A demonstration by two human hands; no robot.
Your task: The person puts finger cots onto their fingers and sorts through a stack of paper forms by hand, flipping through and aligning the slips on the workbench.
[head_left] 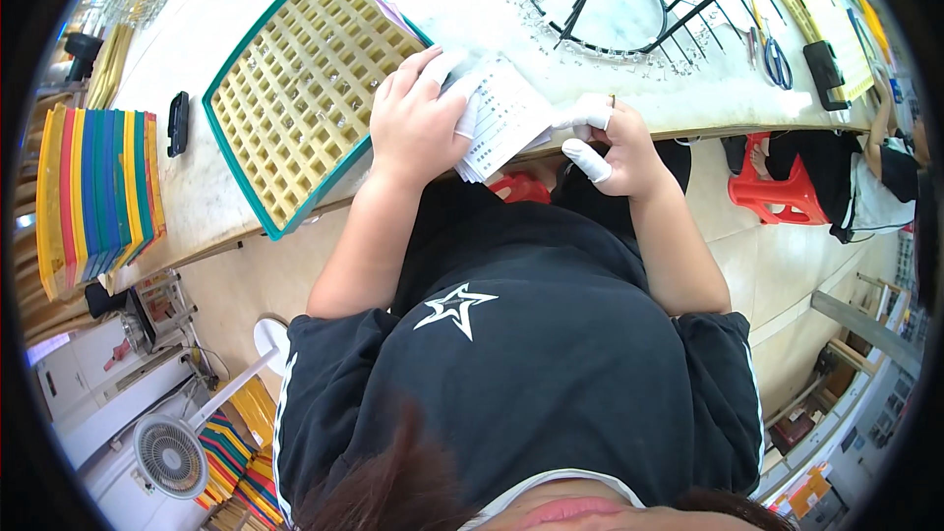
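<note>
A stack of white printed paper sheets (pixel 503 118) lies at the table's near edge, its lower corner reaching past the edge. My left hand (pixel 418 123) is closed on the left side of the stack, white coverings on its thumb and some fingers. My right hand (pixel 629 147) is at the stack's right corner, its covered index finger at the paper and its covered thumb held apart; the other fingers are curled and partly hidden. Left of the stack, a yellow grid tray (pixel 305 88) with a green rim holds small clear pieces in some of its cells.
A black wire frame (pixel 649 39) hung with small clear pieces stands at the back right. Blue-handled scissors (pixel 777 64) and a black case (pixel 826 74) lie farther right. At left are a black object (pixel 178 123) and coloured trays (pixel 98 192). A person sits near a red stool (pixel 777 197).
</note>
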